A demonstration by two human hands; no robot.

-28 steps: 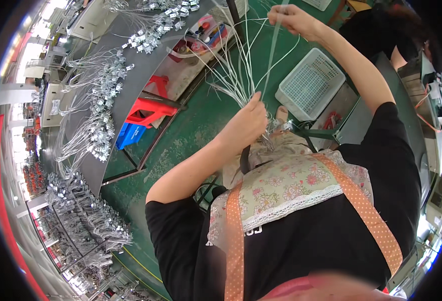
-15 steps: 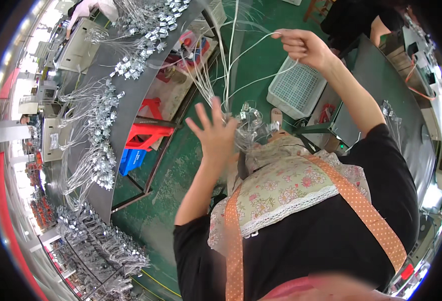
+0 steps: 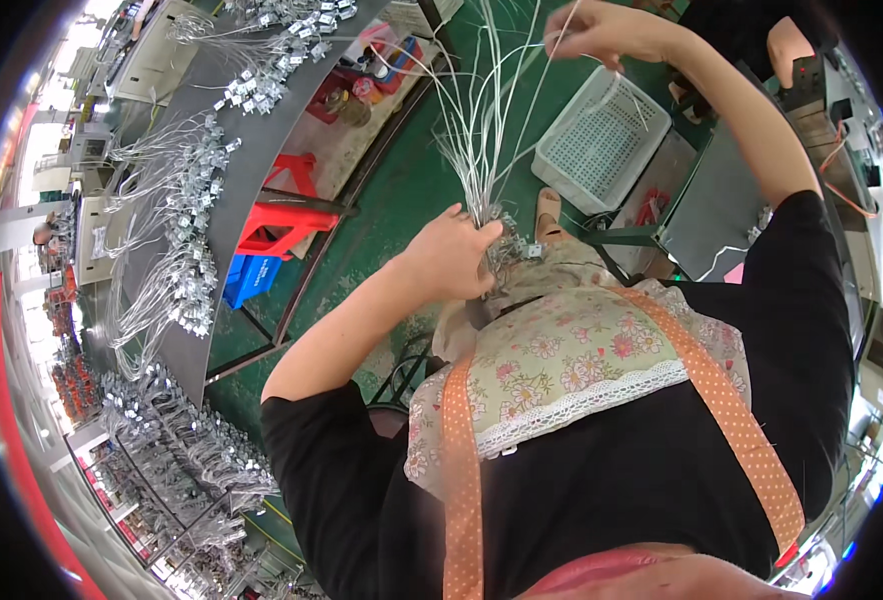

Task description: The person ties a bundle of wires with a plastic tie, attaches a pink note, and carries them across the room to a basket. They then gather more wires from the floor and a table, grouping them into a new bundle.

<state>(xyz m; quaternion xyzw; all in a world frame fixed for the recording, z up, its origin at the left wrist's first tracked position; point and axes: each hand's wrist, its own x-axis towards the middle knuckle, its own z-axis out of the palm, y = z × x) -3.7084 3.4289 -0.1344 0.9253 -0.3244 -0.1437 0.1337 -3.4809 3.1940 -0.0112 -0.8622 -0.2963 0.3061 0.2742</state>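
In front of my apron, my left hand is closed around a bundle of thin pale wires. The loose wires fan out upward and away from that fist. Small silvery metal connectors cluster at the bundle's near end, just right of the hand and above my lap. Farther off at the upper right, my right hand is raised with its fingers pinched on a single wire strand, which slants down toward the bundle.
To the left, a dark table carries several heaps of wires with metal connectors. A red stool and a blue bin are under it. A pale plastic basket stands ahead right. A co-worker's arm shows at the upper right.
My left hand was spread open beside the wires and has closed around the bundle. My right hand has moved up and slightly away, and the wires now fan out straighter.
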